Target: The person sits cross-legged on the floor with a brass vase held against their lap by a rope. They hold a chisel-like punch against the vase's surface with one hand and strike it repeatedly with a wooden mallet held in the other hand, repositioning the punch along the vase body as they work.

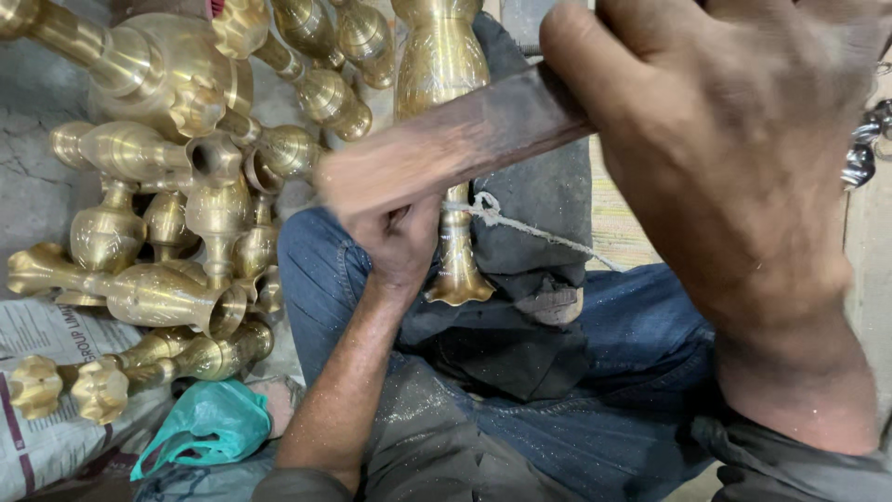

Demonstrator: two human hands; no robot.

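Two hands work over one tall brass vase (444,139), which lies along the person's lap with its flared foot (459,286) pointing toward the body and its engraved belly running up to the top edge of the view. The left hand (401,244) is clenched around the vase's narrow neck just above the foot, fingers (395,218) wrapped tight. The right hand (734,158), large and close to the camera, grips one end of a long flat wooden bar (446,149); the bar slants across the vase, its far end blurred just above the left hand. It seems to press on the vase's body, though the blur keeps the contact from being certain.

A dark cloth (539,214) lies under the vase, draped over the blue jeans (604,409), and a pale frayed string (520,223) trails from the vase's neck across that cloth to the right. Fine glittering dust speckles the jeans below the vase's foot.

Left of the vase, a heap of similar brass vases (177,204) lies on the grey floor (32,177), piled on their sides at many angles, some with scalloped mouths. Below that heap, further left of the vase's foot, sits a sheet of newspaper (46,418) and a crumpled teal cloth (209,423). At the far right edge, well apart from the vase, something shiny and silver-coloured (862,149) shows only in part.
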